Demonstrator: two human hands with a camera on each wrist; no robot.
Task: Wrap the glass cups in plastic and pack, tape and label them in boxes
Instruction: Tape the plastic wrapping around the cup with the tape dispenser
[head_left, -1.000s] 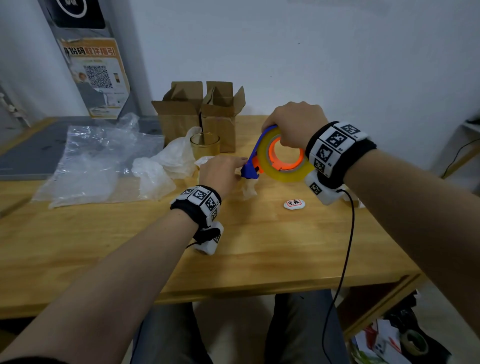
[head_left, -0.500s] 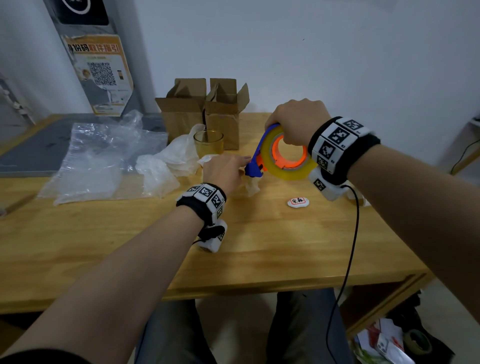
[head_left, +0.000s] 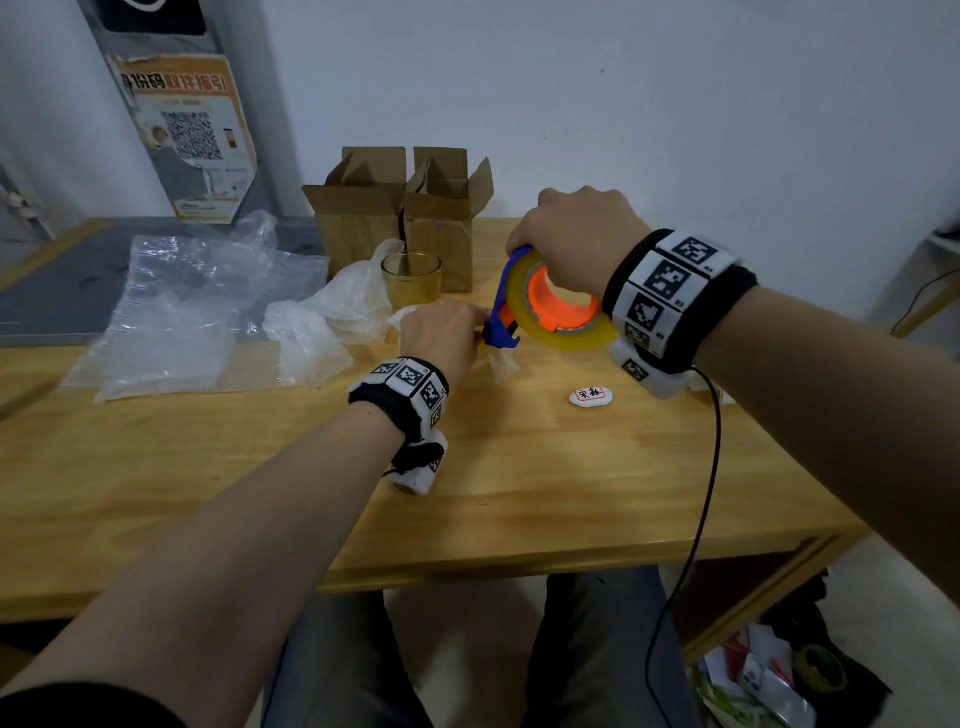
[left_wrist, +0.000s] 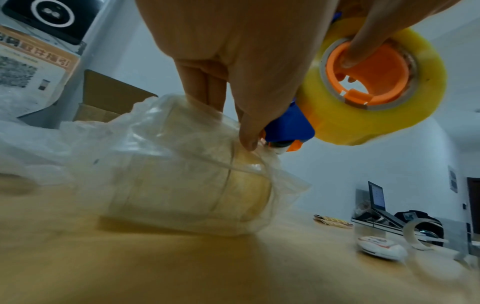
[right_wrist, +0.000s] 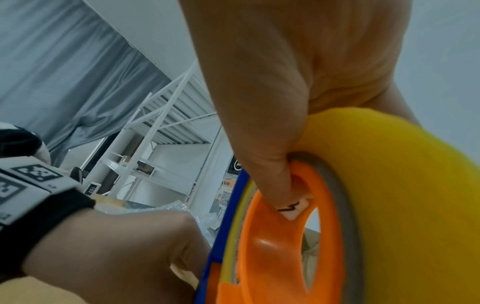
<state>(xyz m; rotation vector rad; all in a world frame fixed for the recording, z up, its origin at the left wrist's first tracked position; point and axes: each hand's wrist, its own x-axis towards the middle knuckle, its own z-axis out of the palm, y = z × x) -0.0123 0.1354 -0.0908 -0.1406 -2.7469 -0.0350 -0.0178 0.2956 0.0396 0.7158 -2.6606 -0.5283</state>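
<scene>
A glass cup wrapped in clear plastic (left_wrist: 182, 185) lies on its side on the wooden table (head_left: 519, 493). My left hand (head_left: 447, 332) holds it from above, fingers behind it and thumb (left_wrist: 246, 135) pressing the plastic at its front. My right hand (head_left: 576, 239) grips a tape dispenser (head_left: 561, 312) with a yellow roll (left_wrist: 376, 115), an orange core (right_wrist: 272, 236) and a blue blade end (left_wrist: 291, 125). The blade end touches the wrapped cup beside my left thumb. A bare amber glass cup (head_left: 412, 278) stands upright behind my left hand.
Two open cardboard boxes (head_left: 358, 218) (head_left: 441, 223) stand at the back by the wall. Crumpled plastic sheets (head_left: 197, 312) lie to the left. A small white oval label (head_left: 590, 396) lies to the right, with another tape roll (left_wrist: 418, 232) beyond. A black cable (head_left: 696, 519) hangs off my right wrist.
Both hands stay where they were, the dispenser still against the wrapped cup. Only the head view has shifted slightly.
</scene>
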